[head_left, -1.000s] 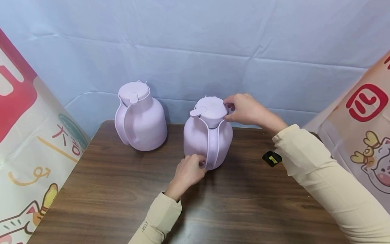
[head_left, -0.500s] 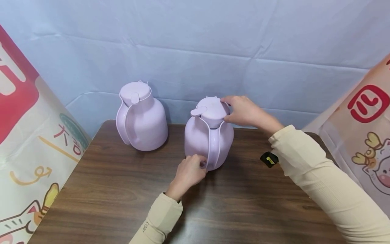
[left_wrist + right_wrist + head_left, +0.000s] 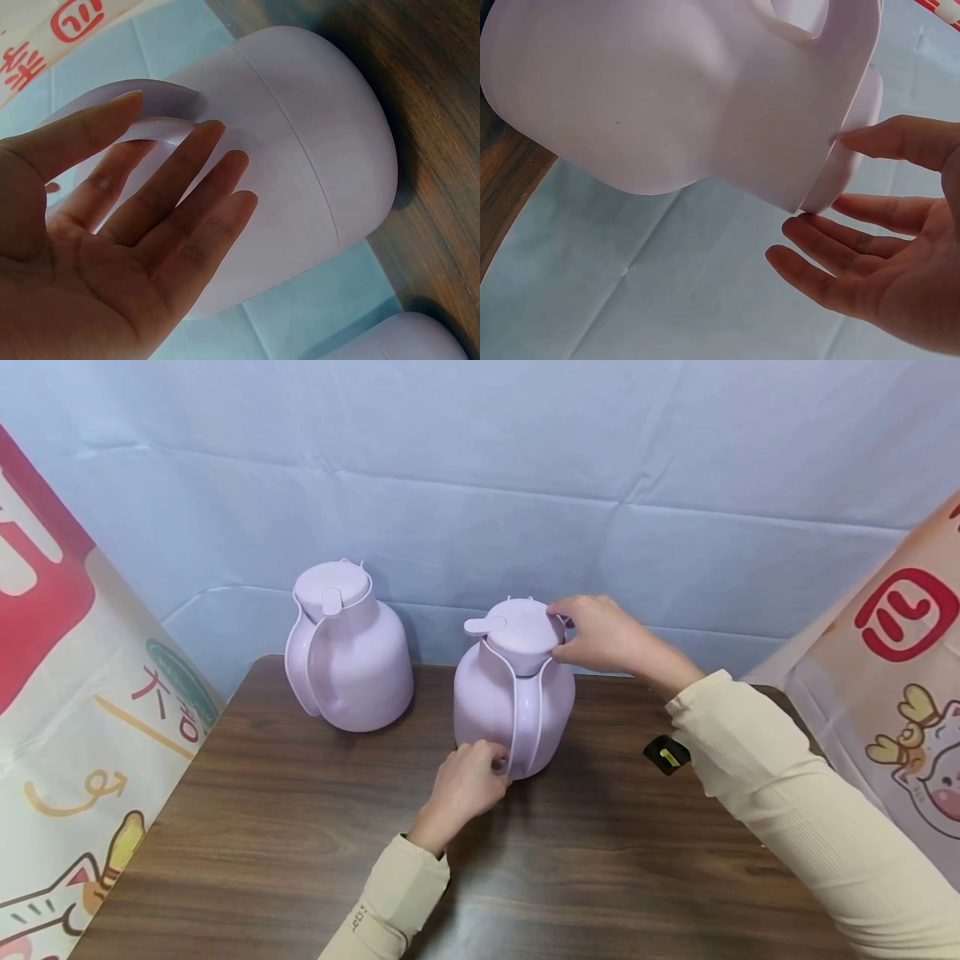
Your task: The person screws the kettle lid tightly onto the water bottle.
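Note:
A pale purple vacuum jug (image 3: 483,702) stands upright on the table, its handle (image 3: 527,714) facing me. My left hand (image 3: 467,781) pinches the lower part of that handle between thumb and index finger; the left wrist view shows the other fingers (image 3: 214,202) extended beside the body. On top sits a round lid (image 3: 521,625) with a tab pointing left. Thumb and fingers of my right hand (image 3: 603,631) grip the lid's right edge. From the right wrist view, the lid's side (image 3: 841,176) shows just above the jug's neck, between thumb and fingers.
A second, matching jug (image 3: 363,668) stands to the left, its lid tab lined up over its handle. The wooden table (image 3: 300,843) meets a pale blue cloth backdrop (image 3: 465,468). A black tag (image 3: 666,754) with a yellow mark lies near the right sleeve. Printed cloths hang at both sides.
The lid has turned slightly, its tab swinging a little further left and away from the handle. The jug and both hands keep nearly the same places.

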